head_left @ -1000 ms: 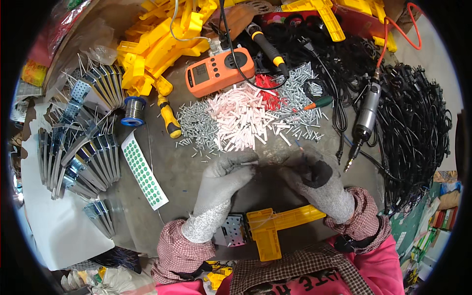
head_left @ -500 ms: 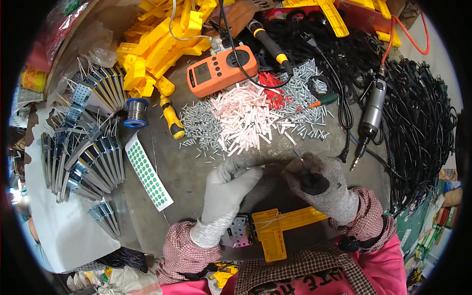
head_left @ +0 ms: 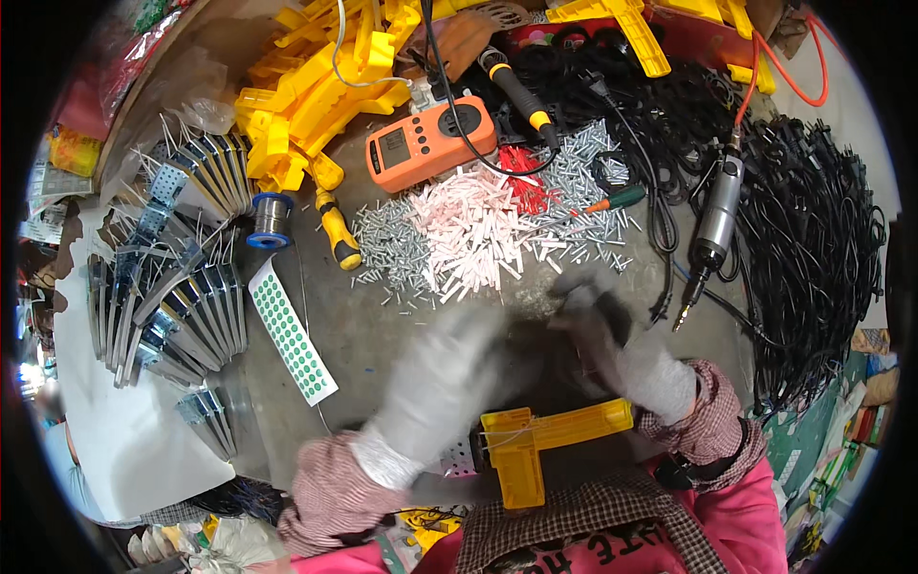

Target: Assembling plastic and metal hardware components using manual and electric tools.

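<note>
My left hand (head_left: 445, 368), in a pale glove, is smeared by motion above the bench, left of centre. Its fingers point toward the pile of pinkish-white sleeves (head_left: 473, 230). My right hand (head_left: 636, 359), in a grey glove with a dark patch, is also blurred, over the bench just below the screws (head_left: 612, 251). Whether either hand holds anything is hidden by the blur. Close to my body lies a yellow T-shaped plastic housing (head_left: 521, 469) with a thin wire across it. A perforated metal plate (head_left: 461, 457) touches its left side, partly covered by my left forearm.
An orange multimeter (head_left: 430, 143), a soldering iron (head_left: 519, 96) and a yellow-handled screwdriver (head_left: 337, 232) lie beyond the piles. At right are an electric screwdriver (head_left: 717, 215) and black cords (head_left: 813, 277). Leftward are a solder spool (head_left: 271, 220), green stickers (head_left: 293, 330) and finned metal parts (head_left: 167, 306).
Both hands have moved quickly and blurred; the left fingers have lifted from their pinch near the middle. The thin blue wire at my right fingers no longer shows. The view has shifted slightly.
</note>
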